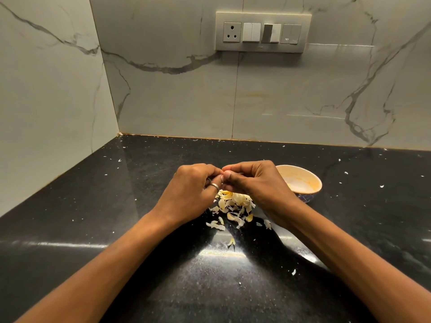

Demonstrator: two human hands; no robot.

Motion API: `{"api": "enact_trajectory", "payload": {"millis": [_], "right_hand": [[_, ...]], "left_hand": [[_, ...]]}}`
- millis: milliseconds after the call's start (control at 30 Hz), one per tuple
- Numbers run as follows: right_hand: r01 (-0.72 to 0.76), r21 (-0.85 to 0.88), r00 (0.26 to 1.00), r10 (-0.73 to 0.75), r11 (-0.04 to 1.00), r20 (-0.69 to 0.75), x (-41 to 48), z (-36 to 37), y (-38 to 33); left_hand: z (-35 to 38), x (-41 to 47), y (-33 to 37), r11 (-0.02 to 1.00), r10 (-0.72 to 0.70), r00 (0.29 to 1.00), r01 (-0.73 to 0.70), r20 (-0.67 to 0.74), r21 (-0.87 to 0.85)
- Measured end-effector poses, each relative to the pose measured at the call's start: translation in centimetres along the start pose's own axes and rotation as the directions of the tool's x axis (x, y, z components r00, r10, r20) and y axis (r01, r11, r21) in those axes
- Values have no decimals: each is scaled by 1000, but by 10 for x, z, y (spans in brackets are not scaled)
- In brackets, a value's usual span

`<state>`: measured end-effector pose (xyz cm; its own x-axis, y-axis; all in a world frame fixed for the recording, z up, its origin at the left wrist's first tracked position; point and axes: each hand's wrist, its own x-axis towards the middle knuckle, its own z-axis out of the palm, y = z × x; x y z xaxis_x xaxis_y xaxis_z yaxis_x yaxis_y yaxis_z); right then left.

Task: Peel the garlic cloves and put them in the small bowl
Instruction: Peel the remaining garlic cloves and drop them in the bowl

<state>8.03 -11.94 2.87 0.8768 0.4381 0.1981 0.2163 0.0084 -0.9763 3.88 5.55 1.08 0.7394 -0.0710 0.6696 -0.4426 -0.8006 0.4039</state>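
My left hand [194, 187] and my right hand [254, 180] meet fingertip to fingertip above the black counter, fingers curled inward around something small that the fingers hide; I take it for a garlic clove. A ring sits on my left thumb. Just below the hands lies a heap of pale garlic peels [234, 206]. The small bowl [303, 180], cream inside with a dark patterned outside, stands right behind my right hand; its inside looks smeared yellow and I cannot make out cloves in it.
The black speckled counter [140, 229] carries scattered peel flakes. Marble walls close the left side and the back, forming a corner at the far left. A switch panel [262, 31] with a socket is mounted on the back wall.
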Motion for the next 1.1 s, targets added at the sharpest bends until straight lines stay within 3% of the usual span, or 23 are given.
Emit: {"api": "enact_trajectory", "payload": {"millis": [667,967,1100], "right_hand": [[-20,27,1000,20,999,2,0,1,-1],[-40,48,999,39,998,29,-1,3,-5],[-29,32,999,28,999,25,-2,3,-5]], "left_hand": [[0,0,3,1000,-28,1000,28,15,2],[-4,1,9,932,-243,969,244,37,-268],[-6,2,11,919,-260,965,260,41,-297]]}}
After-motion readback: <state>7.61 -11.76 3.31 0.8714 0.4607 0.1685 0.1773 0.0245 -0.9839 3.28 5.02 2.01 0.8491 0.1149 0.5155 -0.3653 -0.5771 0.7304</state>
